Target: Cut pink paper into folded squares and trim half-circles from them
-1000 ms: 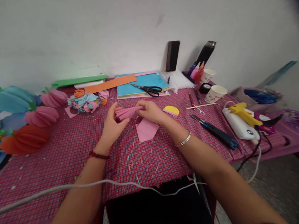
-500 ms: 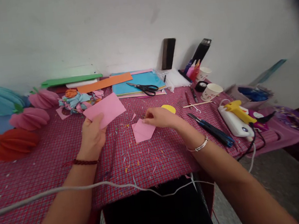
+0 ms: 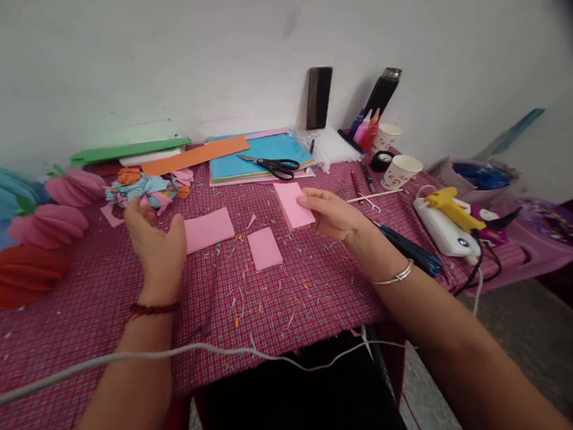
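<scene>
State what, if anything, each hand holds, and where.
The right hand holds a pink paper by its right edge; the open left hand seems to hold nothing.

So the left hand (image 3: 159,249) is now opening up by the pink sheet (image 3: 210,230), which is lying on the surface (image 3: 105,324), while the right hand (image 3: 329,212) is holding a smaller pink piece (image 3: 292,206) up.
</scene>
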Action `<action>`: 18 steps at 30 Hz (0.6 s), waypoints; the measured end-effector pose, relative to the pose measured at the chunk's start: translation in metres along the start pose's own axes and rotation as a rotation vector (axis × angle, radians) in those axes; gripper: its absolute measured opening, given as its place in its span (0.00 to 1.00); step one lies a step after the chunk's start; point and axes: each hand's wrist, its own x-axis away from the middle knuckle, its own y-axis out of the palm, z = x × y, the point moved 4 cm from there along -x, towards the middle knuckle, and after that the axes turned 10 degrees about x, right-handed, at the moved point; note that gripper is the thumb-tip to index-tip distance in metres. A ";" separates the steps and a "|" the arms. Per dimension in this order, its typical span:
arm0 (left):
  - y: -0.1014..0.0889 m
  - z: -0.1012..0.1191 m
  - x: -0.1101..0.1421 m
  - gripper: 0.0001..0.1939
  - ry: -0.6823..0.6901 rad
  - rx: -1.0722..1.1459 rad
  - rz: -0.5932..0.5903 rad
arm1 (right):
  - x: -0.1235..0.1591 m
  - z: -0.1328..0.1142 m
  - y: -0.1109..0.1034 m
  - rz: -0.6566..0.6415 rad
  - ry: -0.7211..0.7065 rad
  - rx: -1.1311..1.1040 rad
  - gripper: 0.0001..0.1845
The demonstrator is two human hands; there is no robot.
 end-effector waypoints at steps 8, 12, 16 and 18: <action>0.086 0.029 0.061 0.10 -0.409 0.014 -0.692 | -0.008 0.013 0.011 0.022 -0.092 0.035 0.18; 0.105 0.023 0.075 0.06 -0.418 -0.023 -0.758 | -0.003 0.010 0.016 0.037 -0.217 0.132 0.16; 0.103 0.018 0.074 0.06 -0.288 -0.059 -0.666 | 0.007 -0.002 0.017 0.010 -0.388 0.160 0.14; 0.101 0.017 0.073 0.08 -0.225 -0.055 -0.652 | 0.012 -0.008 0.015 0.003 -0.470 0.208 0.10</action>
